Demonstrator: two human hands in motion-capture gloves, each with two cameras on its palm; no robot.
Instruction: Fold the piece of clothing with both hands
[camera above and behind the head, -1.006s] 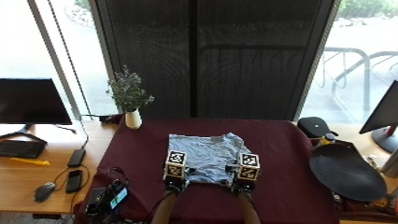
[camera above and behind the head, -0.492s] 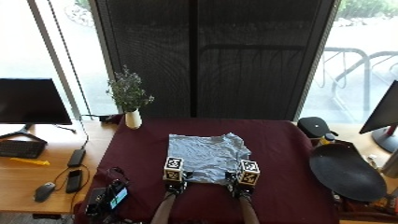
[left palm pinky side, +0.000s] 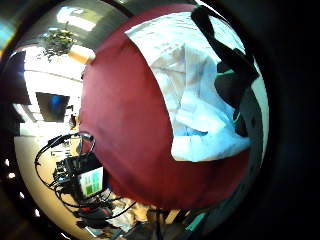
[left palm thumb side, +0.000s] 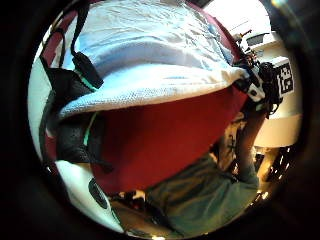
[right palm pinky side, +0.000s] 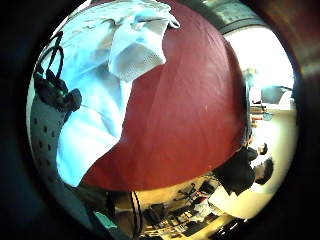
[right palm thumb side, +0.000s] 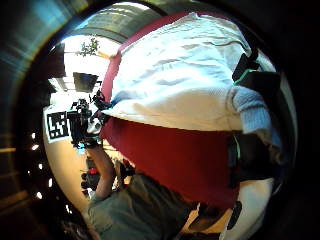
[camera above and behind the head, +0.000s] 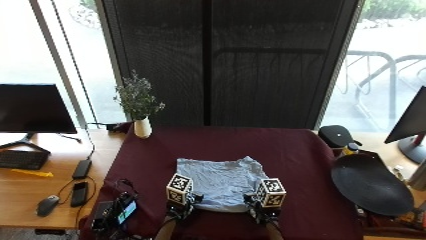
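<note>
Outside view: the light blue shirt (camera above and behind the head: 221, 182) lies spread on the dark red counter (camera above and behind the head: 299, 160), just in front of the person at its 6 o'clock edge. The left hand (camera above and behind the head: 180, 209) and right hand (camera above and behind the head: 265, 214) sit at the shirt's two near corners. In the thumb side palm views each grip pinches the near hem, which is raised off the cloth between them.

My judgement is that the fold is only starting: the hem is lifted, but no layer yet lies doubled over, so the folds themselves remain.

The shirt runs a little wider than deep, its long axis from 9 to 3 o'clock. The held hem faces 6 and the rumpled far edge faces 12.
</note>
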